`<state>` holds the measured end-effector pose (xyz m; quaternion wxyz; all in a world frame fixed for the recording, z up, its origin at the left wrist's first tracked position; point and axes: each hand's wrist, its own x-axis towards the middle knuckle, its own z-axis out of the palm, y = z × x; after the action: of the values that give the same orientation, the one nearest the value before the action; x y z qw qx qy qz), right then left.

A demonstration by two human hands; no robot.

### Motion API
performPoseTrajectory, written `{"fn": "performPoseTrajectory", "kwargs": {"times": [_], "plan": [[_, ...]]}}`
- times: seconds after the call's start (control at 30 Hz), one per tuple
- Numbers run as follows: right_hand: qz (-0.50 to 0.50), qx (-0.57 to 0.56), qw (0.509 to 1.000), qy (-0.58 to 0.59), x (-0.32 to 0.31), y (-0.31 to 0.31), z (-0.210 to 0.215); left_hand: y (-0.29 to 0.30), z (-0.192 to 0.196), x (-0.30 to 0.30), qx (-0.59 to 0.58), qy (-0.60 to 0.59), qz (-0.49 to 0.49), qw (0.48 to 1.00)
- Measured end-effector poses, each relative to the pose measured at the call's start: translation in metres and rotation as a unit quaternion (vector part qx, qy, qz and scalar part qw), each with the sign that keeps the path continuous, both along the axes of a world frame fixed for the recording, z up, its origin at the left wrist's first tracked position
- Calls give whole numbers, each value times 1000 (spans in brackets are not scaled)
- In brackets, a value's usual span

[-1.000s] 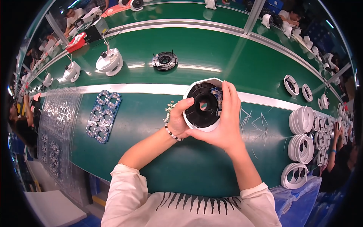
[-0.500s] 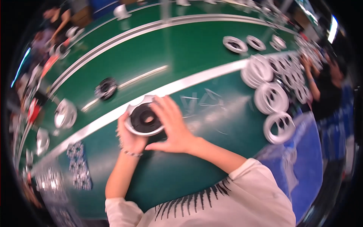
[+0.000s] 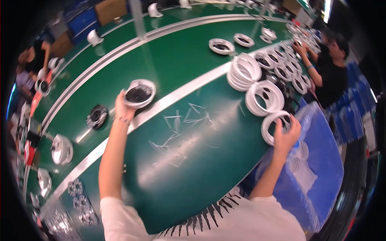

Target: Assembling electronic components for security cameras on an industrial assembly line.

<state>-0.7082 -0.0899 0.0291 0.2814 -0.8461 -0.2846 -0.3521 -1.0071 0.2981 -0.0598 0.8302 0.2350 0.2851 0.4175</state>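
Above the green belt, my left hand grips a round white housing by its near left side. A black round insert sits inside that housing. On the right, my right hand has its thumb inside a white plastic ring and its fingers over the rim, pinching it. This ring lies at the near end of a row of stacked white rings. A loose black round part rests on the belt, left of my left hand.
Clear plastic strips are scattered over the dark green table. A blue bag-lined container with white rings stands at right. Small metallic parts lie at left. A co-worker handles parts at the far right.
My hands have moved apart. The left carried the white housing forward over the belt; the right let go of it and reached right to the white ring.
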Motion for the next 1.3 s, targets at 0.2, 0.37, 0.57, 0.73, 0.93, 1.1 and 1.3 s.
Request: {"fn": "performPoseTrajectory", "kwargs": {"times": [0.2,0.37,0.57,0.73,0.93,1.1,1.3], "plan": [[-40,-1,983,180,27,-3,-39,63,-51,65,27,73,165,983],[-33,-19,989,146,26,-8,-41,46,4,57,296,565,201,744],[-21,77,994,71,-9,-23,2,65,22,-49,289,805,69,513],[254,88,956,-121,-99,20,54,61,3,-114,227,792,-17,566],[638,-114,753,112,-191,50,39,37,13,-98,319,685,160,635],[703,-339,604,158,-233,47,-17,-10,27,-114,267,462,241,811],[610,-341,706,117,-234,53,25,-78,65,-121,151,188,218,946]]}}
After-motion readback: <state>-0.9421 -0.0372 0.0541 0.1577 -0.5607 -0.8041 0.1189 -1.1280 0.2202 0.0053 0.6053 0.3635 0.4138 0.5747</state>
